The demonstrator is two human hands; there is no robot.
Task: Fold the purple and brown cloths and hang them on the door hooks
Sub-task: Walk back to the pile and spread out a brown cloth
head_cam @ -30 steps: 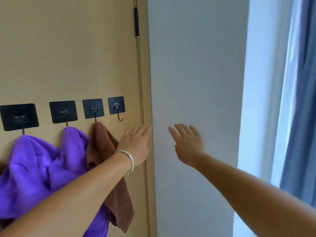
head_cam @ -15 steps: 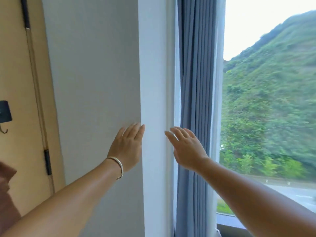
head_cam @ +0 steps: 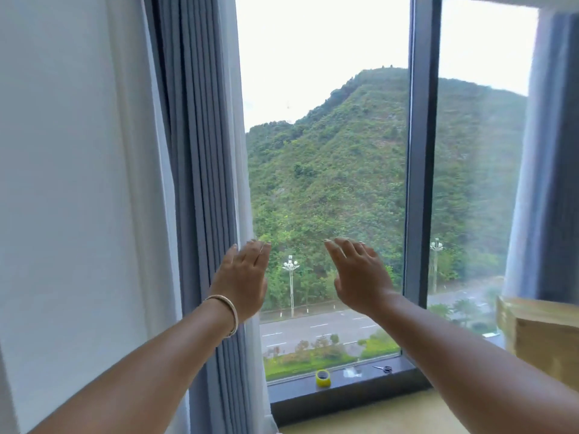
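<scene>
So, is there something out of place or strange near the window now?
Nothing is spilled or damaged. A yellow tape roll and small scissors lie on the windowsill. The left hand and right hand are raised, open and hold nothing.

Out of frame: purple and brown cloths, door hooks. Raised before the window (head_cam: 419, 183), empty, fingers straight: left hand (head_cam: 242, 277) towards its left edge, right hand (head_cam: 360, 277) nearer its middle post.
</scene>
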